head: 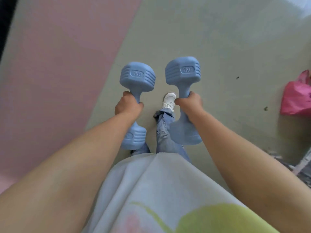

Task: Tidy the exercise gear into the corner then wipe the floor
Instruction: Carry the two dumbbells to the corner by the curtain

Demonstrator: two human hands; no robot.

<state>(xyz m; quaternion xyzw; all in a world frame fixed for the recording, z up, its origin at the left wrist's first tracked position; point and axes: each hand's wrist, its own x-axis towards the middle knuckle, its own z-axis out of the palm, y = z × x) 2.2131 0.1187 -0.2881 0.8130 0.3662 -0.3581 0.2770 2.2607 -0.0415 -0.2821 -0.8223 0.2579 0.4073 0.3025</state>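
1. Reading "2KG" is possible on the raised oval label of the far head of each blue dumbbell; on the near head of the left dumbbell (137, 91) a similar label is partly hidden by the forearm and cannot be read.
2. The left hand (128, 105) is closed in a full fist around the handle of the left dumbbell, with the thumb wrapped over the front of the grip.
3. The right hand (190, 102) is likewise clenched around the handle of the right dumbbell (183, 84), no gap being visible between fingers and grip.
4. Both dumbbells are held in the air above the grey-green floor (218, 47), side by side and apart from each other, each with one head beyond the hand and one head nearer the body.
5. The long axis of each dumbbell is pointed away from the body, roughly parallel to the other.
6. A pink mat (55, 64) is seen beyond the left hand, to its outer side; a pink bag (296, 98) lies well out from the right hand.
7. A white shoe (169, 100) and a jeans leg (165, 130) are visible between the two hands, lower down.
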